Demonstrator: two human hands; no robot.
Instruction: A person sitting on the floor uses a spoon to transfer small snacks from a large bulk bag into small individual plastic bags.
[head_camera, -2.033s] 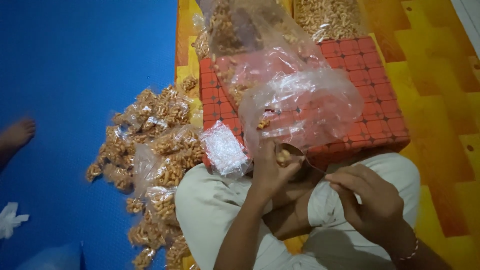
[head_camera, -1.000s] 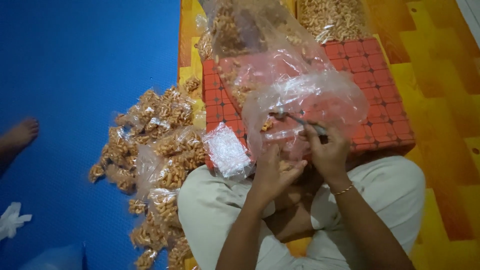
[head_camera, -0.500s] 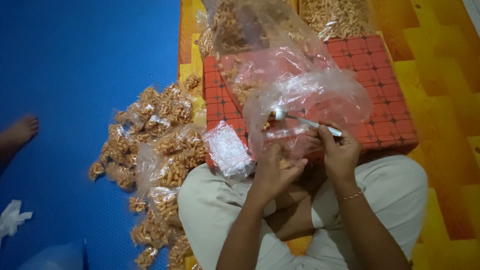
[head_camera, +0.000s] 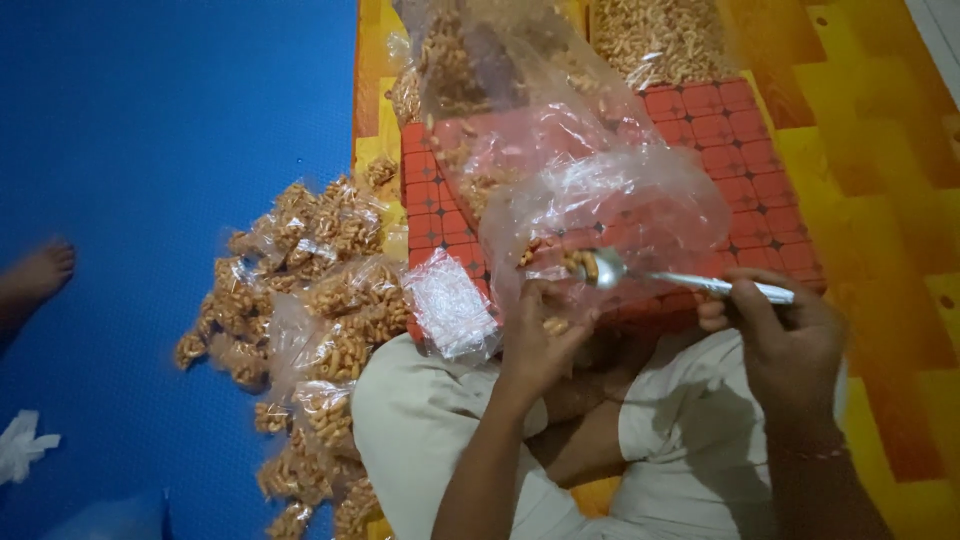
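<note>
Blue mat (head_camera: 150, 130) floor; red patterned box (head_camera: 770, 190) before the knees. Right hand (head_camera: 785, 345) pinches spoon (head_camera: 640, 272) of snacks over the box; left hand (head_camera: 540, 335) fingers clamp small clear bag (head_camera: 545, 300). Tilted spoon or slack bag mouth likely spills pieces.

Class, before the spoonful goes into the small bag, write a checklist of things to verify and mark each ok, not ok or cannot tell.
1. Metal spoon loaded with golden snack pieces: ok.
2. Right hand grips the spoon handle: ok.
3. Left hand holds the small clear plastic bag: ok.
4. Bag mouth open under the spoon bowl: cannot tell.
5. Spoon bowl level, nothing spilling: ok.
6. Large clear plastic supply bag resting on the red patterned box: ok.
</note>
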